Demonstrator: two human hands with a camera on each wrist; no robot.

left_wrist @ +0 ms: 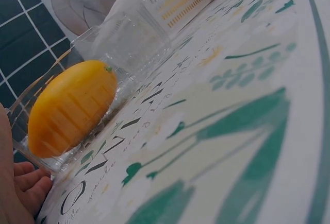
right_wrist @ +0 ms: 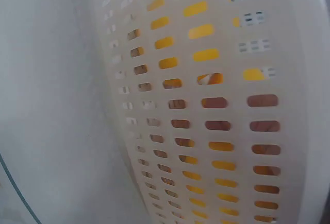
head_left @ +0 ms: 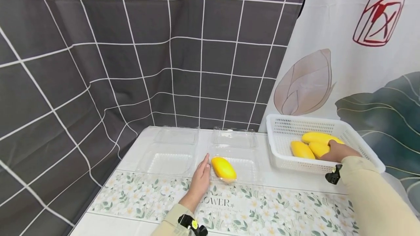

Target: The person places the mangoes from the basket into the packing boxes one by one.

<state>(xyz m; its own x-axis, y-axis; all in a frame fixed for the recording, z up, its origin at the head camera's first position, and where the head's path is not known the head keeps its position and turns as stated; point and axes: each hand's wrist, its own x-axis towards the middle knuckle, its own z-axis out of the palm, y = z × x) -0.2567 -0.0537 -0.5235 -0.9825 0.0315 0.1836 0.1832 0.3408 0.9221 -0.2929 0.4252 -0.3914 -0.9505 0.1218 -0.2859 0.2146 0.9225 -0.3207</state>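
A yellow mango (head_left: 224,168) lies in the right-hand clear plastic clamshell box (head_left: 247,168), whose lid is folded back. My left hand (head_left: 200,177) rests against the left side of this box, fingers straight and together; in the left wrist view its fingertips (left_wrist: 33,188) show by the box's corner, beside the mango (left_wrist: 75,108). Over at the right, my right hand (head_left: 341,151) reaches into a white basket (head_left: 279,161) and grips a mango (head_left: 319,149). Two more mangoes lie around it, one at the left (head_left: 302,150) and one behind (head_left: 318,137). Through the slots of the basket wall (right_wrist: 188,95), the right wrist view shows only parts of the hand and fruit.
Another clear clamshell box (head_left: 172,163) stands open on the left with no fruit inside. A flower-print cloth strip (head_left: 147,196) runs along the front of the white table. Behind stand a dark grid curtain (head_left: 183,57) and a white printed curtain (head_left: 328,28).
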